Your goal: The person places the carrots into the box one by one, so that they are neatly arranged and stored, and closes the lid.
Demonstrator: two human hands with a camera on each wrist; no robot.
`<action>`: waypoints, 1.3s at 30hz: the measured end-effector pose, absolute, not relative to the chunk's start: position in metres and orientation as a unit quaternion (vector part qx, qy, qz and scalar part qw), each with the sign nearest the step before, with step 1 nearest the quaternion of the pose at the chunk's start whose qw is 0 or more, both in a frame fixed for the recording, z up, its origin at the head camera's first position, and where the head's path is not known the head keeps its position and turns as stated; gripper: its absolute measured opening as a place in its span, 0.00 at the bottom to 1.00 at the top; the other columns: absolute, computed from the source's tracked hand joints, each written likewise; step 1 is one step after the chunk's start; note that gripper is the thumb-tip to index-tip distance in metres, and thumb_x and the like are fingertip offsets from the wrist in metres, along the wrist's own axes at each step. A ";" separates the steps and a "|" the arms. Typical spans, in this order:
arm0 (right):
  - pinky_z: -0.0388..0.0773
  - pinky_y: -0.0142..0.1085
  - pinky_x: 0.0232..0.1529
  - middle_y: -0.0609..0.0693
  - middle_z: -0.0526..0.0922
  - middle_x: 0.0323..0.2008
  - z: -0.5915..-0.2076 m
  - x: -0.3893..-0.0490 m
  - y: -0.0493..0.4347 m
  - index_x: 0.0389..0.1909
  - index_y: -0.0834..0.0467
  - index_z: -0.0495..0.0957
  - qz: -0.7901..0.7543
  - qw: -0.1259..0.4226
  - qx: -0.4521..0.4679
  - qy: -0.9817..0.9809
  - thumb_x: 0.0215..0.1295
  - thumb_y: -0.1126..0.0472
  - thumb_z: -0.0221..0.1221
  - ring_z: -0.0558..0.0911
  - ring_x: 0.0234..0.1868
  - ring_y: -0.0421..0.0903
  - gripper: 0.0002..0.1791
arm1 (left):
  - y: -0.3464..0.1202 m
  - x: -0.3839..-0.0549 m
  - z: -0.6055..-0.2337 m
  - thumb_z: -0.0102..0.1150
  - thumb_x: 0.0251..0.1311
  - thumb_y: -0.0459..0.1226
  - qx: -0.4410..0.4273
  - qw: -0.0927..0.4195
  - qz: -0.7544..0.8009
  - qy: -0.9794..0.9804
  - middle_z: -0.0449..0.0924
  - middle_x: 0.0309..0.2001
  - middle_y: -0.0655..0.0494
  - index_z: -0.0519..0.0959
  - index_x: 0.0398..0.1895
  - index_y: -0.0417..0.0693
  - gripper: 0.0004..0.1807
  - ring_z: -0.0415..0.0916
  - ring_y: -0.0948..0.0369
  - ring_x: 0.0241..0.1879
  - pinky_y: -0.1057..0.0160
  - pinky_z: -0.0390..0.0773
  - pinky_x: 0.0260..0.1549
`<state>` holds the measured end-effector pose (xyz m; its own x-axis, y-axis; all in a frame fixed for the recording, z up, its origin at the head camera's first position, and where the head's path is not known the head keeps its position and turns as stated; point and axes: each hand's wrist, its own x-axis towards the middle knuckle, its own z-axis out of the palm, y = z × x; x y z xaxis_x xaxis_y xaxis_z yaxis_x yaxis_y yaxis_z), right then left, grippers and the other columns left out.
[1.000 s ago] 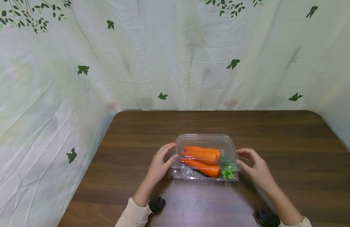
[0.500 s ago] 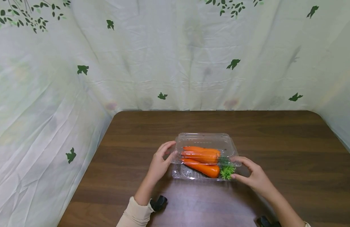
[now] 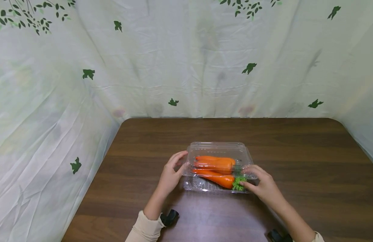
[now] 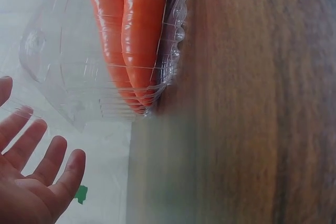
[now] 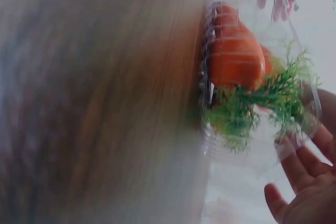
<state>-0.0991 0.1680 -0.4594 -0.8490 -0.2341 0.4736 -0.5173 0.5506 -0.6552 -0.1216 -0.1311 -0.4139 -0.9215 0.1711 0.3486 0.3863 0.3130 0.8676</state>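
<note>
Two hands on clear box w/ carrots, mid-table: left hand flat-fingered against its end, right hand curled over lid corner; lid looks nearly shut, pressing down left.

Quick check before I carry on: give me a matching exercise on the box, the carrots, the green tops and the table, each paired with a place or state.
Things:
1. clear plastic box
2. carrots
3. green tops
4. table

Descriptions:
A. dark brown wood, bears everything
B. orange, lying lengthwise inside the box
C. transparent, between the left hand and the right hand
D. at the box's right end, by the right hand

Pairs: 1-C, 2-B, 3-D, 4-A
</note>
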 end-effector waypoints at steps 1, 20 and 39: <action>0.67 0.27 0.47 0.46 0.78 0.39 -0.460 -0.099 0.167 0.31 0.55 0.78 0.412 0.168 0.217 -0.869 0.36 0.68 0.71 0.75 0.43 0.44 0.18 | -0.131 -0.121 -0.414 0.56 0.55 0.26 -0.173 0.095 -0.560 -0.805 0.68 0.53 0.35 0.70 0.51 0.28 0.19 0.66 0.45 0.53 0.43 0.67 0.45; 0.53 0.52 0.58 0.50 0.76 0.47 -0.452 -0.097 0.177 0.41 0.57 0.79 0.416 0.072 0.245 -0.873 0.46 0.57 0.68 0.70 0.53 0.55 0.19 | -0.132 -0.120 -0.418 0.55 0.55 0.24 -0.171 0.085 -0.567 -0.801 0.67 0.54 0.34 0.70 0.52 0.28 0.20 0.65 0.45 0.54 0.42 0.66 0.45; 0.52 0.20 0.55 0.54 0.68 0.55 -0.455 -0.086 0.189 0.53 0.58 0.70 0.560 0.049 0.226 -0.796 0.47 0.70 0.65 0.61 0.59 0.36 0.28 | -0.137 -0.109 -0.424 0.44 0.55 0.19 -0.147 0.053 -0.593 -0.790 0.68 0.54 0.39 0.69 0.54 0.30 0.21 0.68 0.48 0.51 0.60 0.71 0.46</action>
